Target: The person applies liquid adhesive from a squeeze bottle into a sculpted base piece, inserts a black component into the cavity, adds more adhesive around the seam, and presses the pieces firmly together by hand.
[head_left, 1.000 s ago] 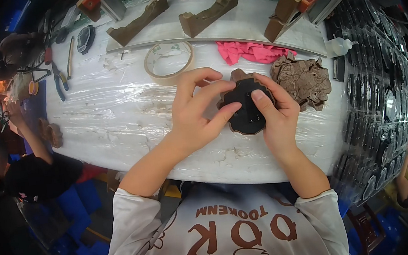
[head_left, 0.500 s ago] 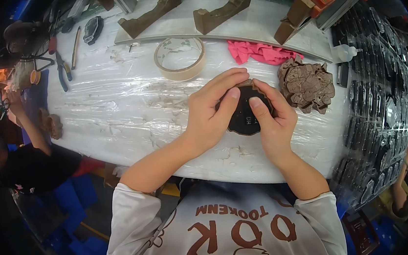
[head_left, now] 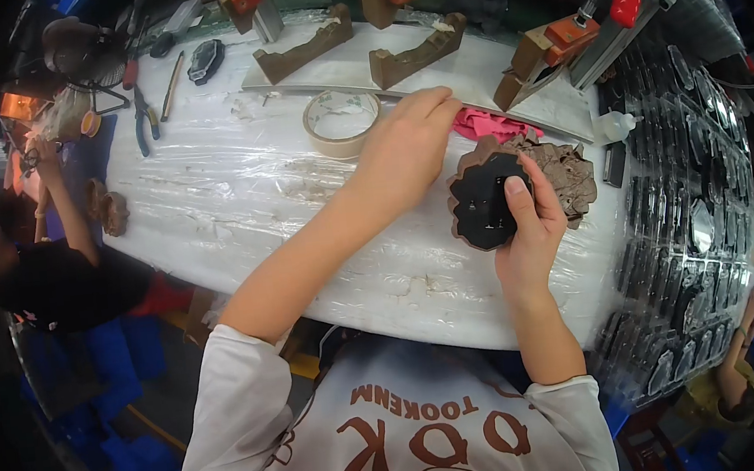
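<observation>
My right hand (head_left: 530,221) grips a brown disc-like piece with a scalloped rim and a flat black face (head_left: 486,207). Its thumb presses on the black face, which has small marks on it. My left hand (head_left: 409,146) is stretched forward over the bench, back of the hand up, fingers curled together at the left end of a crumpled pink cloth (head_left: 489,125). The fingertips and thumb are hidden. Just behind the held piece lies a stack of brown scalloped pieces (head_left: 571,180), partly covered by it.
A tape roll (head_left: 342,125) lies beside my left hand. Brown brackets (head_left: 418,53) and orange clamps (head_left: 571,38) line a metal strip at the back. Pliers (head_left: 145,121) are at left, a small bottle (head_left: 613,126) and wrapped black parts (head_left: 685,233) at right. Another person (head_left: 63,275) sits at left.
My left hand has let go of the black-faced piece and moved forward to the pink cloth. My right hand now holds the piece alone, shifted right and in front of the brown stack.
</observation>
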{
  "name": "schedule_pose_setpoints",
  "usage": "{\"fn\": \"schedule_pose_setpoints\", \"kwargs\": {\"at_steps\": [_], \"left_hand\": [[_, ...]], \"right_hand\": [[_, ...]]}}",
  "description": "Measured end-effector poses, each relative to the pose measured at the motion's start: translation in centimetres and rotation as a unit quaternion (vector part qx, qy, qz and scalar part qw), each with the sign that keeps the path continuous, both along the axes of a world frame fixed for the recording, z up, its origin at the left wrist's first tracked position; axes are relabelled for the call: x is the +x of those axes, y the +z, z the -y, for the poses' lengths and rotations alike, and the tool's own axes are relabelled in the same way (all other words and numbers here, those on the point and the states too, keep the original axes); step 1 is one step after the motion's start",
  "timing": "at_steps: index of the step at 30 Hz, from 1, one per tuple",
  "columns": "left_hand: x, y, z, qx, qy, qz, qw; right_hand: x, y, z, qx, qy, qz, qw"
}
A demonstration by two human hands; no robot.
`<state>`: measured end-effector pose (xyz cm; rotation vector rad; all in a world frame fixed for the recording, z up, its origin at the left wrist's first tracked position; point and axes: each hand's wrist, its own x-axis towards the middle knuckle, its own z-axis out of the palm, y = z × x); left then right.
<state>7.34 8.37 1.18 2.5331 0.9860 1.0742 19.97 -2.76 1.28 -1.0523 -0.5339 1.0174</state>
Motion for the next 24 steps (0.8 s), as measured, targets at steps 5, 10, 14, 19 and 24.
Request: {"fn": "schedule_pose_setpoints", "kwargs": {"at_steps": [5,10,14,19,24], "left_hand": [[1.2,-0.8,-1.0,0.056,0.011,-0.039,0.998],[0.7,-2.1,0.5,0.026,0.013,0.005,1.0],[0.7,-2.6,0.4,0.016,0.048,-0.022,0.998],[-1.5,1.0,2.2,-0.083,0.067,0.025,0.994],[-2.8,3.0,4.0,-0.104,0.107,0.142,0.979]], "right_hand": [[0.7,0.2,0.1,0.014,-0.017,-0.004,1.0],[0.9,0.3,0.4,-0.002,0.003,0.019,1.0],[0.8,0.0,0.3,0.003,0.006,0.034,0.999],[1.1,-0.1,0.0,0.005,0.0,0.025,1.0],[0.7,-0.4,0.1,-0.002,0.013,0.052,0.999]]}}
